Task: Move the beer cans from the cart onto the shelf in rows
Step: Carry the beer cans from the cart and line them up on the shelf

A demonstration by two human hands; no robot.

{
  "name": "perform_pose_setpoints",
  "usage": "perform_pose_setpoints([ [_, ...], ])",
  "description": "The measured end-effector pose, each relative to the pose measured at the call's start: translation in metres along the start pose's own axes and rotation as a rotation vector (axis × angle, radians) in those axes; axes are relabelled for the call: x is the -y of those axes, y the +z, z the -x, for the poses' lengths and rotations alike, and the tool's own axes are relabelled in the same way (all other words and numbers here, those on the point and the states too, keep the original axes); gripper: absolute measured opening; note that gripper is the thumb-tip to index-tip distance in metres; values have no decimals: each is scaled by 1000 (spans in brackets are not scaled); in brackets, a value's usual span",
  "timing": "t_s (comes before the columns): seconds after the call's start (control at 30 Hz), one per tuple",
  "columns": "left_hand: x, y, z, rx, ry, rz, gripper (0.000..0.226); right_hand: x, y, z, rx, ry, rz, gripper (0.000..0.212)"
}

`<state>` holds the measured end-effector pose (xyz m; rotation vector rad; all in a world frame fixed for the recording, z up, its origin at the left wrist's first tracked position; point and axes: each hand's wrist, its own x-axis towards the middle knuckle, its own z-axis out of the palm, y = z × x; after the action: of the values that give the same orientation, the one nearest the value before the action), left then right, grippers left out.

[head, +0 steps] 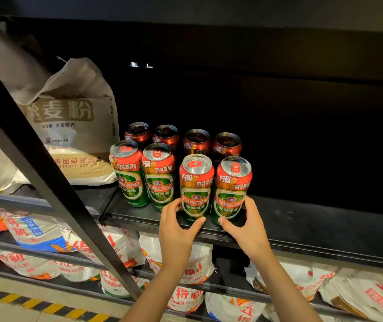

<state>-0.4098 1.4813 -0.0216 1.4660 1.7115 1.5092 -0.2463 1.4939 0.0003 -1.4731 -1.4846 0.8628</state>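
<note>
Eight beer cans stood on the shelf in two rows, cart unseen. Left hand and right hand each loosely cupped a front can near the edge. A careless release risked toppling either off the lip, or into its neighbours.

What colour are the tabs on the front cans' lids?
Red pull tabs on silver lids, head view.

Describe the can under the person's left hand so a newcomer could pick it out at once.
Start at the tan flour sack on the dark shelf; right of it stand two rows of four beer cans. In the front row, take the third can from the sack. It alone has the left hand cupping its base.
</note>
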Motion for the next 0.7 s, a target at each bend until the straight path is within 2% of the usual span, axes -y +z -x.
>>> perform_pose_setpoints([
  [0.13,3,-2,-1,10,39,-2,64,-2,-1,-1,-22,-26,7,59],
  [0.3,1,-1,0,-21,18,17,60,-4,-1,-1,-23,7,-66,69],
  [0.4,-1,0,1,-48,13,32,55,-4,0,-2,-24,20,-78,65],
  [0.53,1,2,0,-90,24,7,59,-4,1,-2,-33,21,-86,62],
  [0.7,1,4,-1,-101,13,-7,59,-2,8,-1,-50,8,-63,66],
])
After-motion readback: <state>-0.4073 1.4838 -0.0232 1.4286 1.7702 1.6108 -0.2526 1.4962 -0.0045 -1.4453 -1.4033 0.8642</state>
